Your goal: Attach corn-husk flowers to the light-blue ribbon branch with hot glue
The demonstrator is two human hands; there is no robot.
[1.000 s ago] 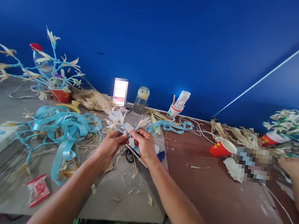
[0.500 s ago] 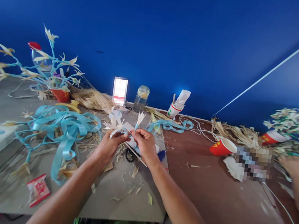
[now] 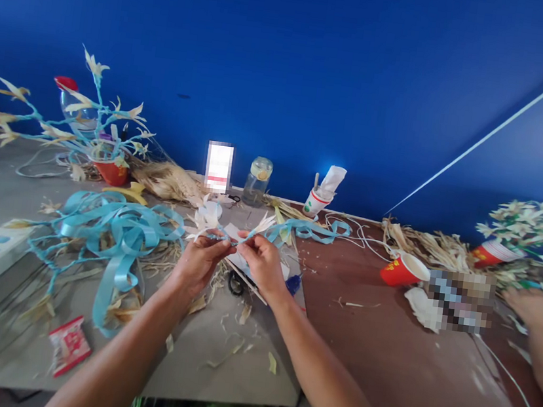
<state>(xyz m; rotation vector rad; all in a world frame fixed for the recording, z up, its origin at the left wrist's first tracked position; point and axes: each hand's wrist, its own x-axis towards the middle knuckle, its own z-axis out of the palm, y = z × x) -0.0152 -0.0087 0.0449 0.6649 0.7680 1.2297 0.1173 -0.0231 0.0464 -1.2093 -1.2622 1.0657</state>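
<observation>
The left hand (image 3: 200, 264) and right hand (image 3: 264, 265) are nearly meeting, each pinching part of a blue-wrapped stem (image 3: 250, 234) above the worktop (image 3: 253, 386). Pale flowers (image 3: 207, 217) top it and blue already covers the visible length; the hands hide any bare part. Leftward lies loose ribbon (image 3: 122, 228); beyond, a wrapped, flowering branch (image 3: 96, 68) stands in a red cup (image 3: 111, 174).
</observation>
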